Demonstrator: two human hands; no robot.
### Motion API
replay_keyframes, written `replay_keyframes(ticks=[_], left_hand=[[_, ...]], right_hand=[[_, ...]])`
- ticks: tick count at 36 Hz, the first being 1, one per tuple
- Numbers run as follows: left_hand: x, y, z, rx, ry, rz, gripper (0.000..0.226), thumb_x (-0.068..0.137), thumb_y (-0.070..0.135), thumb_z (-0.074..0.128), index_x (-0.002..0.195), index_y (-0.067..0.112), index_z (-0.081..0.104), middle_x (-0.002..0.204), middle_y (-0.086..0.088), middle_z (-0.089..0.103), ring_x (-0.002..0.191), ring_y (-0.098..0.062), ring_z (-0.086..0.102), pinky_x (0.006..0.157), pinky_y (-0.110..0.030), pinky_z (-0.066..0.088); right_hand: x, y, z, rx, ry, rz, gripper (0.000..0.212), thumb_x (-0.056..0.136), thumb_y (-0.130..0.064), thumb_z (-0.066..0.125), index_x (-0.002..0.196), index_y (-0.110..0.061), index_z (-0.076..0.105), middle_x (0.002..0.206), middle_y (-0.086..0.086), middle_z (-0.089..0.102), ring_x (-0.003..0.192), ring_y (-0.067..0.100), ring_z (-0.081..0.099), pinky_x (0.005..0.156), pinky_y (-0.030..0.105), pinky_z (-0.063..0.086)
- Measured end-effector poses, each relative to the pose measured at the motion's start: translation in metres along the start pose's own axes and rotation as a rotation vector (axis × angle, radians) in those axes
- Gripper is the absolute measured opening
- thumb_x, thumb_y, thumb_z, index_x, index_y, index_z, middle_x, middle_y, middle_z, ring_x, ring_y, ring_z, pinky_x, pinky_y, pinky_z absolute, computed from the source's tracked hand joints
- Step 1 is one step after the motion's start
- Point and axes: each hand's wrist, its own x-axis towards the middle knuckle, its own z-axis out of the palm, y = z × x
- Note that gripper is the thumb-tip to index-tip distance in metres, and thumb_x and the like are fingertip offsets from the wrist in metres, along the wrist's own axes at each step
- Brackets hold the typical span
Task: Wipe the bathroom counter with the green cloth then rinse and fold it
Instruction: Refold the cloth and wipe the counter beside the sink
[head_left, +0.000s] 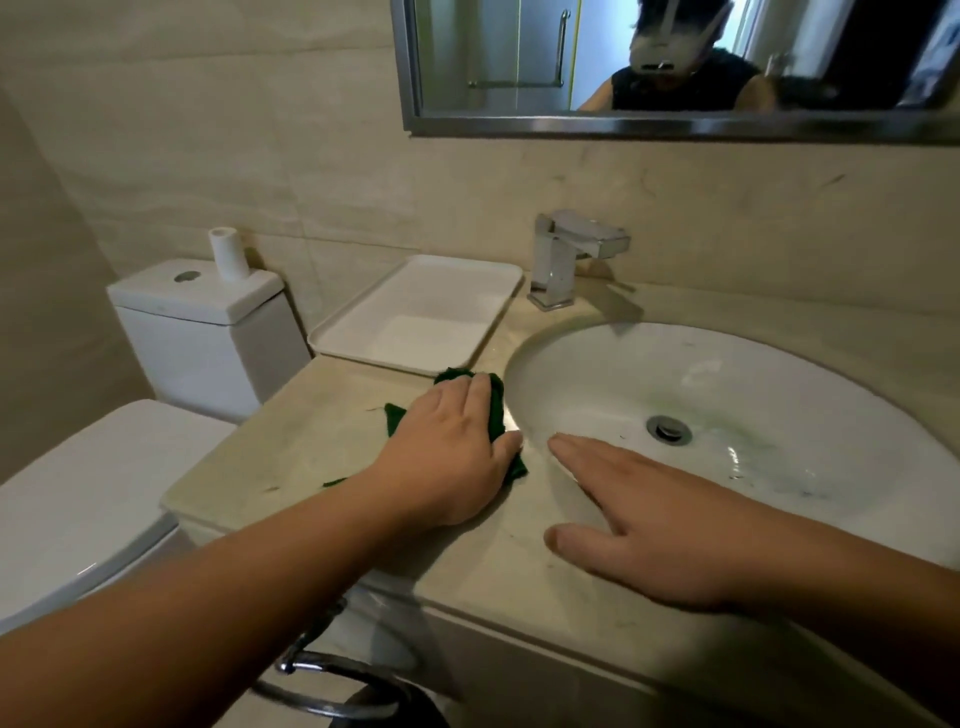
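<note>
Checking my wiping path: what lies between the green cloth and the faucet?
In the head view, only bare counter separates the green cloth from the faucet, flanked by the white tray and the sink.

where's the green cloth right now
In the head view, the green cloth lies on the counter under the left hand, just left of the sink, near the white tray.

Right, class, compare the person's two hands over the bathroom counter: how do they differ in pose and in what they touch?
The left hand presses the green cloth flat on the counter; the right hand holds nothing. The left hand's fingers lie close together, the right hand's are spread. The left hand sits left of the sink, the right hand at its front rim. Both are palm down with straight fingers.
</note>
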Motion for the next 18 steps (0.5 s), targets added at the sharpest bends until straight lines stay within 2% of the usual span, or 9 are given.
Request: replay_keyframes(ticks=[3,5,7,9,11,14,16,18], left_hand=[[0.016,0.025,0.005,-0.029,0.026,0.067,0.063,0.109,0.048,0.038,0.160,0.012,0.034,0.160,-0.013,0.043,0.148,-0.029,0.037,0.125,-0.040,0.024],[0.025,0.045,0.006,-0.107,0.027,0.123,0.047,0.110,0.042,0.041,0.149,0.015,0.049,0.143,-0.010,0.057,0.134,-0.028,0.050,0.115,-0.040,0.037],[0.027,0.065,0.003,-0.235,0.020,0.171,0.036,0.111,0.038,0.043,0.137,0.018,0.056,0.127,-0.006,0.061,0.120,-0.026,0.056,0.105,-0.038,0.045],[0.018,0.081,-0.004,-0.358,0.028,0.236,0.029,0.112,0.036,0.044,0.133,0.020,0.057,0.121,-0.001,0.058,0.113,-0.019,0.055,0.102,-0.037,0.047],[0.000,0.093,-0.013,-0.372,0.062,0.362,0.029,0.111,0.039,0.044,0.135,0.025,0.053,0.121,0.007,0.053,0.111,-0.012,0.051,0.103,-0.033,0.046],[-0.039,0.108,-0.020,-0.298,0.047,0.657,0.036,0.110,0.045,0.044,0.142,0.029,0.048,0.129,0.009,0.051,0.116,-0.010,0.047,0.103,-0.030,0.042],[-0.057,0.119,-0.011,-0.121,-0.010,0.818,0.048,0.110,0.051,0.041,0.153,0.027,0.041,0.143,0.004,0.048,0.128,-0.014,0.044,0.110,-0.032,0.039],[-0.064,0.132,0.007,0.075,0.020,0.907,0.057,0.110,0.057,0.037,0.158,0.027,0.036,0.150,0.000,0.045,0.133,-0.021,0.042,0.111,-0.039,0.038]], right_hand=[[-0.024,0.010,-0.011,0.024,0.027,0.062,0.076,0.102,-0.065,0.042,0.165,-0.041,0.009,0.172,-0.020,0.017,0.151,0.000,0.024,0.114,0.018,0.021],[-0.038,0.014,-0.017,0.035,0.042,0.080,0.060,0.105,-0.055,0.043,0.160,-0.045,0.023,0.166,-0.019,0.032,0.142,0.002,0.037,0.108,0.019,0.031],[-0.051,0.022,-0.021,0.020,0.062,0.099,0.050,0.106,-0.046,0.041,0.155,-0.045,0.033,0.161,-0.016,0.041,0.136,0.005,0.045,0.109,0.024,0.037],[-0.062,0.037,-0.025,-0.030,0.073,0.140,0.046,0.107,-0.038,0.038,0.153,-0.040,0.042,0.158,-0.012,0.047,0.136,0.008,0.048,0.111,0.028,0.040],[-0.071,0.057,-0.028,-0.076,0.102,0.187,0.044,0.107,-0.032,0.038,0.149,-0.034,0.052,0.153,-0.009,0.054,0.134,0.011,0.052,0.112,0.031,0.043],[-0.084,0.090,-0.030,-0.073,0.183,0.253,0.039,0.107,-0.027,0.040,0.141,-0.030,0.060,0.144,-0.007,0.062,0.126,0.012,0.057,0.107,0.033,0.046],[-0.090,0.108,-0.027,-0.078,0.219,0.283,0.037,0.107,-0.025,0.041,0.138,-0.028,0.062,0.142,-0.005,0.064,0.124,0.014,0.058,0.104,0.033,0.046],[-0.094,0.120,-0.022,-0.066,0.236,0.299,0.037,0.107,-0.024,0.040,0.138,-0.025,0.062,0.142,-0.004,0.064,0.125,0.015,0.057,0.104,0.033,0.045]])
